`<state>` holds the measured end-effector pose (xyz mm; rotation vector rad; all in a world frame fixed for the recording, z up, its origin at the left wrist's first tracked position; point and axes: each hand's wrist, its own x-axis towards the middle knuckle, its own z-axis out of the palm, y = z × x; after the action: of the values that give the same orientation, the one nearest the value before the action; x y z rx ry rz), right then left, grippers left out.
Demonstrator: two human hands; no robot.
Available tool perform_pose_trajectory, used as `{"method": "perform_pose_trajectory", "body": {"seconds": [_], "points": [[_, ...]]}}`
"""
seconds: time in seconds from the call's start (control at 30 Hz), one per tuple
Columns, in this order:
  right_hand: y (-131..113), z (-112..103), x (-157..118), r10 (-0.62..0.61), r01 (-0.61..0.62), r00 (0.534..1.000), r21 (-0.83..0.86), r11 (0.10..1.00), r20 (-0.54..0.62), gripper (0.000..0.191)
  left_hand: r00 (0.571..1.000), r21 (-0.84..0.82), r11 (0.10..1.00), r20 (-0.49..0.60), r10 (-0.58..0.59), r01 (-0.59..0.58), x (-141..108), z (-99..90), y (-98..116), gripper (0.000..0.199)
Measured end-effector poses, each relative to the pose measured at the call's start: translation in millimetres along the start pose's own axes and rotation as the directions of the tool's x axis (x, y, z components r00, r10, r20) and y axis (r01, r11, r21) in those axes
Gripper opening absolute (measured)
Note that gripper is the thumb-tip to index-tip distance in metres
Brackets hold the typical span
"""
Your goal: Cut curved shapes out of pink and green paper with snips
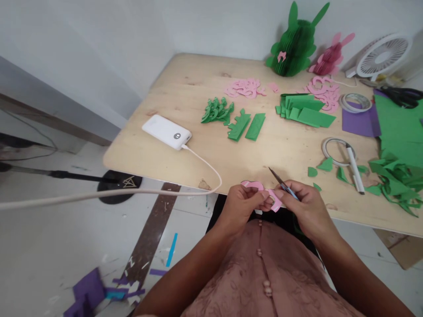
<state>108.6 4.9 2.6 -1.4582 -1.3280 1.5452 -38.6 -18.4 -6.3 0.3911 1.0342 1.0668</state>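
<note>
My left hand (246,204) pinches a curvy pink paper cutout (254,185) at the table's front edge. Part of the cutout is hidden under the fingers, and its other end points down to the right. Close beside it, my right hand (302,200) is closed round a slim tool with a dark pointed tip and a blue handle (284,185). Its tip points up and to the left, away from the paper; the tool's exact kind is hard to make out. The right fingertips are near the cutout's right end.
A white power bank (161,130) trails a cable over the left edge. Pink cutouts (244,88), folded green paper (216,110) and green strips (307,110) lie farther back. Right are a marker (354,169), tape roll (355,103), green scraps (396,180), fan (383,57) and green paper rabbit (295,48).
</note>
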Motion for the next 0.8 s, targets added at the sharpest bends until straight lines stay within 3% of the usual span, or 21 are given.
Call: {"method": "perform_pose_trajectory", "body": {"seconds": [0.23,0.43,0.8], "points": [[-1.4,2.1,0.8,-0.036,0.032,0.999,-0.116,0.993,-0.031,0.019,1.0,0.026,1.0,-0.002,-0.015,0.015,2.0,-0.6,-1.1,0.023],[5.2,0.7,-0.2,-0.072,0.055,0.992,-0.151,0.987,-0.108,0.012,0.999,-0.039,0.999,-0.027,-0.034,0.033,2.4,-1.4,-2.7,0.024],[2.1,1.6,-3.9,-0.066,0.043,0.991,-0.189,0.981,-0.116,0.014,0.998,-0.056,0.998,-0.067,-0.012,0.008,2.6,-4.1,-5.8,0.027]]}}
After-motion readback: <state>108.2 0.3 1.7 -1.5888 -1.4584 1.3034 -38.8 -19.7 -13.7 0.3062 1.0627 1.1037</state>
